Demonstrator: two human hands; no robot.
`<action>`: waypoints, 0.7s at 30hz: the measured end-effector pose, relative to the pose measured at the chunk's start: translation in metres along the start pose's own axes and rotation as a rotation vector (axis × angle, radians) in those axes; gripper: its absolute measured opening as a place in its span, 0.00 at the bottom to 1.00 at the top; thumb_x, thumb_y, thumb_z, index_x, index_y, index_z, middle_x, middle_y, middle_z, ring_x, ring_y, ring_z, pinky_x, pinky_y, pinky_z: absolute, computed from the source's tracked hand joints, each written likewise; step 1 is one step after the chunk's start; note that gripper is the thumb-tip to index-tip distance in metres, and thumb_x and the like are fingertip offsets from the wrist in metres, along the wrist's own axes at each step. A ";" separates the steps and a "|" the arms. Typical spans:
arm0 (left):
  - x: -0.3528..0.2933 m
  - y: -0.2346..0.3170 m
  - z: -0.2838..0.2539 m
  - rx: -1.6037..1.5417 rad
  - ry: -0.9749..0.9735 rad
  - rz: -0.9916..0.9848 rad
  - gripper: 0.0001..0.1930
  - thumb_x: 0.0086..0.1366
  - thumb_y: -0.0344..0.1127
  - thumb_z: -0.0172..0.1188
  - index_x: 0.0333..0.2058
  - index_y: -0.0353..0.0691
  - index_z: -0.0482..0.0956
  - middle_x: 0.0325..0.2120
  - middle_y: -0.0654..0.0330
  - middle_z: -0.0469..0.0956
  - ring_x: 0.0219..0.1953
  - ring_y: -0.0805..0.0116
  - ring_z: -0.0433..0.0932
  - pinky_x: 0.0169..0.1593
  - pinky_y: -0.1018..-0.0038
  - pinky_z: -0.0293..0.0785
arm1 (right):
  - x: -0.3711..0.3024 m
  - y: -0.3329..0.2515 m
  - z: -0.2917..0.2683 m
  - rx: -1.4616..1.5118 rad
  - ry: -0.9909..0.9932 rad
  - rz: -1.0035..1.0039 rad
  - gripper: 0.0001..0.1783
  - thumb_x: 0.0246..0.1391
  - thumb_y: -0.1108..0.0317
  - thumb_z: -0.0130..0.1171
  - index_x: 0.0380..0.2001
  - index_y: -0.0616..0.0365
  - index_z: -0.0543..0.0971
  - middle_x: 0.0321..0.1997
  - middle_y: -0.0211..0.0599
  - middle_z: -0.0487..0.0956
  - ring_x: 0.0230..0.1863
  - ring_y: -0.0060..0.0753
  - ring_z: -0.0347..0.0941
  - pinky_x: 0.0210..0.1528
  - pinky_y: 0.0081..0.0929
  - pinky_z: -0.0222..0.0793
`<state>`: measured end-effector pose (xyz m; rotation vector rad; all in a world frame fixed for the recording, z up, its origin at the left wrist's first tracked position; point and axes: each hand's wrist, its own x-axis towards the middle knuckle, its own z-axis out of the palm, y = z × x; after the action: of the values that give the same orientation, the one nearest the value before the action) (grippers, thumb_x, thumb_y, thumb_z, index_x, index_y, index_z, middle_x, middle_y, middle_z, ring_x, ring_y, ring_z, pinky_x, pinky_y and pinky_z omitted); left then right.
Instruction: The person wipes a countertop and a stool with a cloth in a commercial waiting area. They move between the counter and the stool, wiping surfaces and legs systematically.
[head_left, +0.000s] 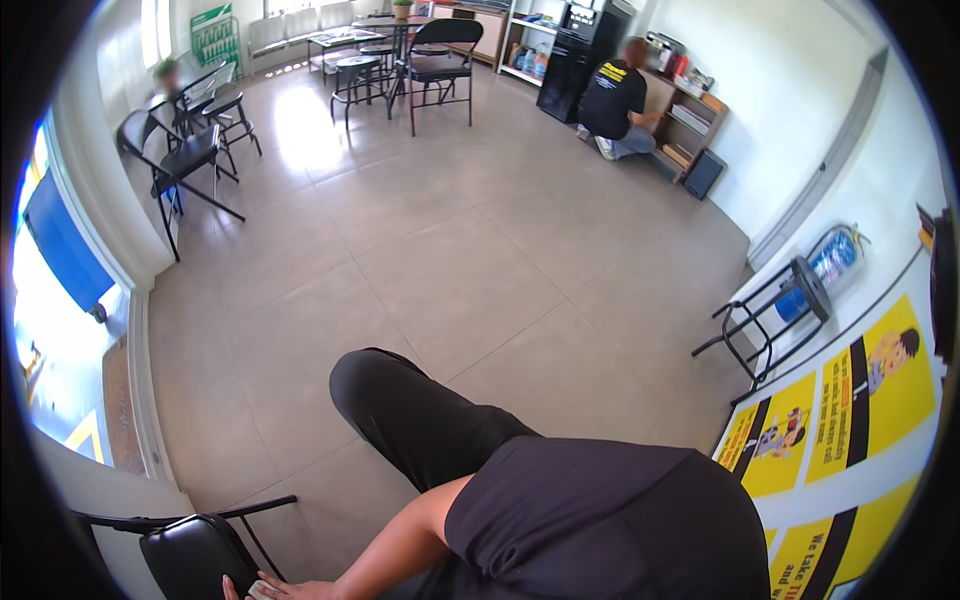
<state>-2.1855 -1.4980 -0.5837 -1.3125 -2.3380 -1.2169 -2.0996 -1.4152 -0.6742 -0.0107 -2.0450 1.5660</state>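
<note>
From the lower middle my right arm reaches left, its short dark sleeve filling much of the bottom of the view. At the lower edge is my right hand (290,590), close to the padded seat of a black folding chair (200,556). The frame cuts this hand off, so its grip is hidden. One more fingertip shows beside it against the seat; I cannot tell which hand it belongs to. No other part of my left hand is visible. My bent knee (385,395) in black trousers rises above the arm.
A person in a black shirt (612,100) crouches by a wooden shelf (690,125) at the far right. Black chairs (190,155) stand far left, and a chair (440,68) with tables at the back. A stool (808,290) and yellow posters (870,400) line the right wall.
</note>
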 end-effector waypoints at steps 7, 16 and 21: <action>-0.025 -0.024 -0.010 -0.138 -0.030 0.118 0.25 0.76 0.46 0.51 0.58 0.30 0.73 0.54 0.40 0.77 0.53 0.48 0.78 0.57 0.57 0.75 | 0.040 -0.011 -0.028 0.179 -0.377 0.470 0.24 0.64 0.63 0.53 0.60 0.65 0.73 0.63 0.62 0.75 0.65 0.58 0.72 0.63 0.42 0.69; -0.001 0.064 0.030 -0.489 -0.148 -0.309 0.24 0.76 0.44 0.53 0.61 0.32 0.72 0.54 0.45 0.78 0.54 0.53 0.79 0.57 0.58 0.77 | 0.070 -0.082 -0.083 0.317 -0.121 0.563 0.20 0.59 0.65 0.57 0.52 0.66 0.75 0.52 0.52 0.79 0.57 0.47 0.77 0.56 0.41 0.72; 0.031 0.074 0.036 -0.823 -0.131 -0.576 0.23 0.76 0.42 0.54 0.62 0.33 0.71 0.54 0.48 0.79 0.54 0.55 0.80 0.57 0.58 0.77 | 0.097 -0.092 -0.093 0.498 -0.130 0.531 0.19 0.50 0.71 0.64 0.46 0.66 0.80 0.40 0.44 0.84 0.43 0.39 0.81 0.49 0.40 0.76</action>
<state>-2.1383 -1.4319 -0.5490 -0.8848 -2.4793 -2.5284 -2.1118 -1.3303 -0.5361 -0.2926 -1.7703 2.4278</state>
